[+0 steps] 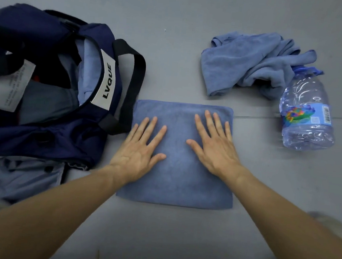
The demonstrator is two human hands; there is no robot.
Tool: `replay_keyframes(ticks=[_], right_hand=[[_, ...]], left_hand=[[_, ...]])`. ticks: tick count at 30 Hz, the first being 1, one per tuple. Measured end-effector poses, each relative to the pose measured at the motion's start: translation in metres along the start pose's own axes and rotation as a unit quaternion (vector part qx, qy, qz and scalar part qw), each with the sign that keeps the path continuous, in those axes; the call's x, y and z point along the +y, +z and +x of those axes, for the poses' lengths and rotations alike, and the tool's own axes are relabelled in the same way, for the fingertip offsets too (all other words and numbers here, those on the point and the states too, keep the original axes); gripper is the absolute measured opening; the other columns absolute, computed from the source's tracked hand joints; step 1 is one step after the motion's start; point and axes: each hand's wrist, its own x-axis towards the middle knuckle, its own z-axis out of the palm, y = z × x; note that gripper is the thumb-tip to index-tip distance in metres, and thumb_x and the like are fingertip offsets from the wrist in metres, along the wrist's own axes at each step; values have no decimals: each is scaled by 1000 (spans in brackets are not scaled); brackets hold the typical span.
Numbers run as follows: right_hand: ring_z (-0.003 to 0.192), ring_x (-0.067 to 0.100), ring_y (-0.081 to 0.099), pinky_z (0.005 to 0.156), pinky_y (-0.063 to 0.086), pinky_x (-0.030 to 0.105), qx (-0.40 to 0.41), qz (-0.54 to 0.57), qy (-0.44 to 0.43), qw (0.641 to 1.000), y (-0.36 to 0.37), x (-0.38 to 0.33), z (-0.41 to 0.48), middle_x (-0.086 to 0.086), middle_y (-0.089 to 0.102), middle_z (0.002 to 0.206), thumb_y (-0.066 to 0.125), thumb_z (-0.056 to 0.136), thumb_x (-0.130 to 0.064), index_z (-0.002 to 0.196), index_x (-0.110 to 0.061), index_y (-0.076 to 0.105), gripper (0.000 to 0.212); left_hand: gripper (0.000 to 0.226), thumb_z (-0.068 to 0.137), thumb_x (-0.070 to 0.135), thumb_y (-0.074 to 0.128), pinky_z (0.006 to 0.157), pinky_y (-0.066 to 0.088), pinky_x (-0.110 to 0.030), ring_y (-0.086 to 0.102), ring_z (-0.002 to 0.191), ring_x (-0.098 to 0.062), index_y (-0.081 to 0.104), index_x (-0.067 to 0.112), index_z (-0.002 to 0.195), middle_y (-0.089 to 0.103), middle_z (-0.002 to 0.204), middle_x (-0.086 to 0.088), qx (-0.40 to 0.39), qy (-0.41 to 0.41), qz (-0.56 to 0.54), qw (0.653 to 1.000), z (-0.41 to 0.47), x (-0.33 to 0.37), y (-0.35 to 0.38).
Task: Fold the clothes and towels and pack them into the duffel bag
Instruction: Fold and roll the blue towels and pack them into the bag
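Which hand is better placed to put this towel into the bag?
Probably the left hand: the open duffel bag lies beside it; the right hand rests on the folded towel, farther away.

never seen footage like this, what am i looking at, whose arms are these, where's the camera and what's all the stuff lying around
There is no machine here. A person wears a single camera on the head, and it looks down at their own bare arms. The left hand and the right hand lie flat with straight fingers, pressing on a folded blue towel on the grey surface. Neither hand holds anything. To the left sits an open navy duffel bag with some cloth already inside. At the far right is a crumpled blue cloth, not yet folded, and next to it a clear plastic water bottle.
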Motion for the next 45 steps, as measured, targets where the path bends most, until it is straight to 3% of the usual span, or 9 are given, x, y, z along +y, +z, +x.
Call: replay_keyframes(ticks=[7, 22, 27, 31, 33, 35, 37, 42, 45], right_hand=[[152, 30, 20, 120, 19, 55, 68, -80, -202, 974, 51, -2, -109, 9, 22, 165, 32, 98, -64, 158, -21, 29, 74], [153, 27, 20, 120, 21, 52, 51, -81, -190, 977, 72, 38, -130, 5, 21, 166, 37, 101, -53, 159, -21, 26, 67], [152, 26, 22, 119, 22, 50, 28, -44, -167, 985, 60, 30, -131, 3, 25, 165, 28, 105, -50, 157, -24, 31, 58], [147, 15, 34, 119, 25, 41, 18, 85, -138, 987, 37, 25, -121, -5, 45, 154, 19, 105, -58, 143, -29, 55, 59], [133, 6, 50, 110, 40, 35, 7, 166, -89, 982, 13, 23, -110, -17, 64, 132, 18, 98, -70, 123, -35, 69, 67], [94, 1, 63, 82, 47, 29, 2, 213, -36, 976, -13, 24, -96, -28, 69, 90, 24, 91, -78, 89, -41, 69, 58], [85, 1, 62, 77, 46, 27, 4, 234, -8, 972, -29, 28, -81, -29, 69, 91, 45, 92, -66, 99, -51, 68, 29], [105, 16, 68, 89, 50, 32, 78, 254, 20, 964, -50, 41, -50, -14, 75, 109, 64, 95, -35, 122, -45, 67, 28], [82, 26, 67, 78, 49, 32, 143, 234, 16, 961, -53, 51, -29, -6, 71, 78, 63, 97, -29, 130, -39, 65, 35]], left_hand=[[69, 104, 55, 34, 125, 11, -45, 5, 155, -29, 16, 20, 161, 8, 168, -12, 2, 105, 15, 994, -99, 2, 18], [66, 104, 52, 27, 123, 12, -45, 8, 155, -30, 17, 20, 161, 8, 168, -14, -14, 103, 46, 993, -123, -21, 34], [58, 104, 40, 30, 120, 19, -42, 28, 150, -30, 33, 14, 156, 26, 164, -14, 19, 89, 16, 996, -121, -16, 24], [63, 107, 51, 20, 106, 43, -35, 60, 127, -23, 60, 14, 139, 62, 139, -5, 48, 55, -74, 995, -105, -16, -2], [62, 103, 61, 18, 80, 58, -39, 72, 100, -23, 65, 28, 128, 75, 112, 3, 40, 2, -109, 993, -89, -22, -25], [51, 99, 61, 26, 64, 54, -39, 70, 76, -24, 67, 32, 112, 73, 82, 5, 55, -43, -154, 986, -68, -28, -50], [40, 97, 56, 35, 60, 49, -38, 60, 63, -18, 65, 29, 98, 62, 66, 6, 92, -77, -210, 970, -48, -31, -71], [18, 102, 35, 51, 75, 51, -34, 64, 81, -12, 68, 31, 106, 70, 86, 12, 135, -133, -257, 948, -11, -27, -94], [28, 103, 25, 51, 87, 49, -31, 65, 102, -17, 65, 31, 126, 71, 110, 9, 169, -126, -225, 951, 7, -26, -89]])
